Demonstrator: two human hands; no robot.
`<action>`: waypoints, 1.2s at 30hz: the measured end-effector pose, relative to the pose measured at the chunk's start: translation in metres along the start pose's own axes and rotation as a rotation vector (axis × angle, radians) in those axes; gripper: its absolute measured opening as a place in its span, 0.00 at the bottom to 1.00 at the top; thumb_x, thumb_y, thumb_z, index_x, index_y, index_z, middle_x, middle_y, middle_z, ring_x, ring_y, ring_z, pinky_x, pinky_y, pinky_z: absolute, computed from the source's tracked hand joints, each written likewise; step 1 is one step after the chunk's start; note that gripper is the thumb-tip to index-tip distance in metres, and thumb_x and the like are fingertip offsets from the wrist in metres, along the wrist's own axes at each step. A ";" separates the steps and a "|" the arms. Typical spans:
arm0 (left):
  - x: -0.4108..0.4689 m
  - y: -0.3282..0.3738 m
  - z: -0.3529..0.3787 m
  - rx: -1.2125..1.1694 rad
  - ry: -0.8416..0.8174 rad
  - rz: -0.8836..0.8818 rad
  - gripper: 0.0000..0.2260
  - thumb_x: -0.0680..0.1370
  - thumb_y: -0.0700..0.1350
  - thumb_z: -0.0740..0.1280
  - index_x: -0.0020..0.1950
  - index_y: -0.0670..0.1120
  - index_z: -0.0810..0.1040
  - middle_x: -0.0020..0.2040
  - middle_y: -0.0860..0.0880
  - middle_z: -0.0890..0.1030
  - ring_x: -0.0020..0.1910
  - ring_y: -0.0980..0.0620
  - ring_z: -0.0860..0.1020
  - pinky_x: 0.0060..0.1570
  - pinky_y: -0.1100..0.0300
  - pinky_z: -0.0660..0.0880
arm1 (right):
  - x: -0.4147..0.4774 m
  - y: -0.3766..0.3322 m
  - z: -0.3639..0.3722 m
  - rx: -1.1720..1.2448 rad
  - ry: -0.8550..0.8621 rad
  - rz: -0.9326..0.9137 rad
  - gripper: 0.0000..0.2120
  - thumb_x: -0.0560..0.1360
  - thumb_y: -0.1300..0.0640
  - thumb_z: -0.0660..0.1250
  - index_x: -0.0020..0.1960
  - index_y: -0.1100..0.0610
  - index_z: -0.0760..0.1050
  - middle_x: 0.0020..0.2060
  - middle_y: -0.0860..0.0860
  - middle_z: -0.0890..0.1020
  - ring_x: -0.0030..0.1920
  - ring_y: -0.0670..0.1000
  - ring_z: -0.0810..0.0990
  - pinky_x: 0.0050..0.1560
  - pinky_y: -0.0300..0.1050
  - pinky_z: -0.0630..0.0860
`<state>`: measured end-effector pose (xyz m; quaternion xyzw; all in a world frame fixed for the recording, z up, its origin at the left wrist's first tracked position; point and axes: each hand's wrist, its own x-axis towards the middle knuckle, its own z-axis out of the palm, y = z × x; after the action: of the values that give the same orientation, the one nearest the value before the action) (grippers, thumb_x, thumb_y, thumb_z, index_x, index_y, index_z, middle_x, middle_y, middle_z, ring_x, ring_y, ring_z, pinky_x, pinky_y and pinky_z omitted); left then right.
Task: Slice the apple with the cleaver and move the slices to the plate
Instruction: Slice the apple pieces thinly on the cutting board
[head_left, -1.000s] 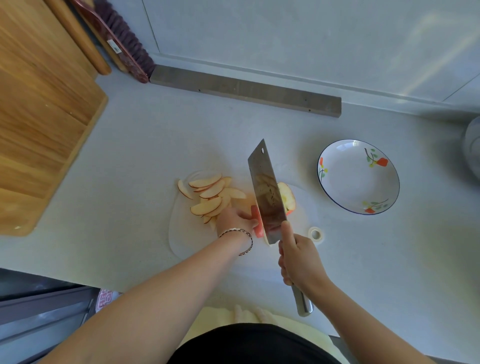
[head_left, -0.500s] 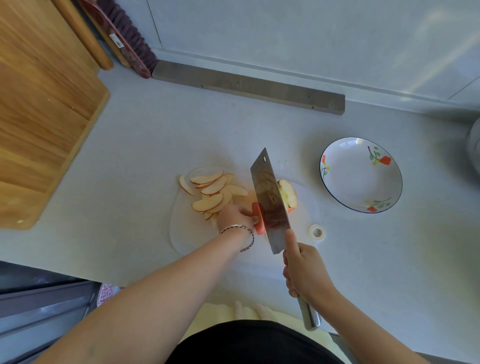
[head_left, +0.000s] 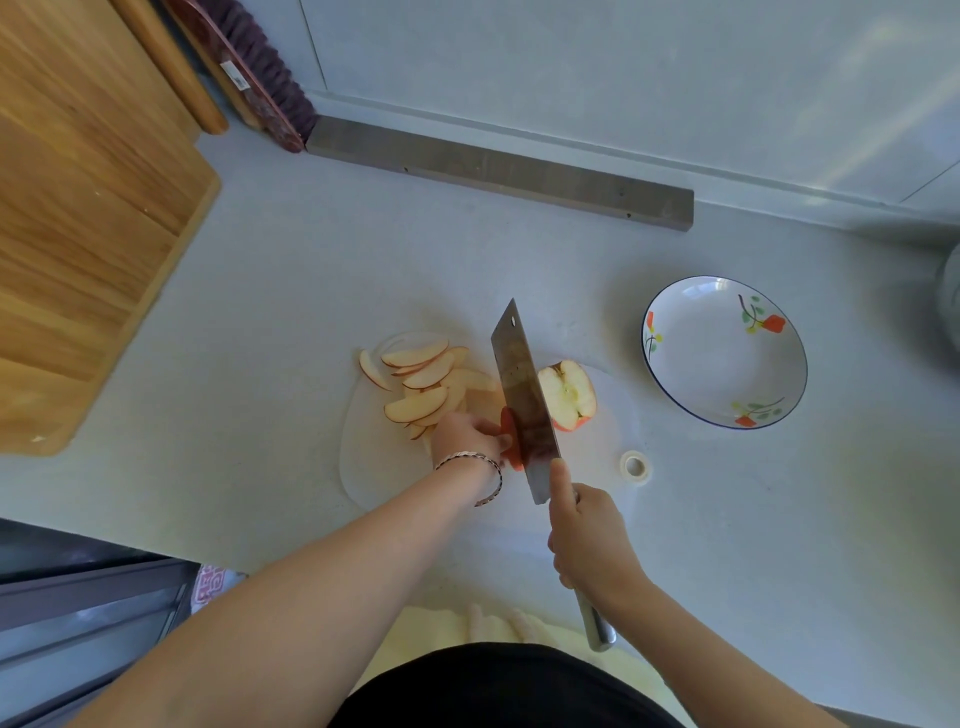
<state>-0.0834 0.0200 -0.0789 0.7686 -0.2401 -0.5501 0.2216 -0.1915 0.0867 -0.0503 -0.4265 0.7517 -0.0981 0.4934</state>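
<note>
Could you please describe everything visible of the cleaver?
The broad rectangular steel cleaver has a small hole near its far corner and a metal handle. It stands edge down between the red-skinned apple piece that the left hand holds and the cut apple half. The right hand grips the handle, forefinger along the spine.

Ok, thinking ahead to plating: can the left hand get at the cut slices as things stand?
Probably yes: the left hand holds the apple piece against the cleaver, but the slices lie right beside it, with nothing between.
</note>
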 end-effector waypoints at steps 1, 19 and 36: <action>0.000 0.001 0.000 -0.003 0.001 0.001 0.06 0.71 0.33 0.70 0.36 0.41 0.80 0.38 0.39 0.83 0.40 0.40 0.83 0.48 0.47 0.80 | 0.002 -0.001 0.001 0.001 0.004 0.000 0.27 0.77 0.37 0.47 0.38 0.60 0.67 0.30 0.56 0.68 0.31 0.54 0.67 0.36 0.48 0.67; -0.009 0.005 0.007 0.036 0.040 0.010 0.13 0.72 0.36 0.70 0.29 0.49 0.75 0.22 0.54 0.78 0.33 0.48 0.79 0.50 0.50 0.80 | -0.005 -0.012 -0.023 0.330 -0.025 0.079 0.25 0.80 0.40 0.50 0.34 0.58 0.62 0.23 0.51 0.63 0.19 0.48 0.61 0.22 0.37 0.62; -0.005 0.001 0.007 0.012 0.020 0.013 0.17 0.72 0.33 0.68 0.25 0.49 0.75 0.28 0.46 0.80 0.44 0.41 0.82 0.52 0.46 0.79 | -0.011 -0.012 -0.023 0.179 -0.053 0.090 0.25 0.79 0.39 0.49 0.36 0.59 0.64 0.25 0.52 0.65 0.22 0.48 0.63 0.23 0.35 0.64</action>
<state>-0.0918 0.0216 -0.0764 0.7738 -0.2461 -0.5395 0.2227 -0.2027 0.0808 -0.0247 -0.3489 0.7452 -0.1312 0.5529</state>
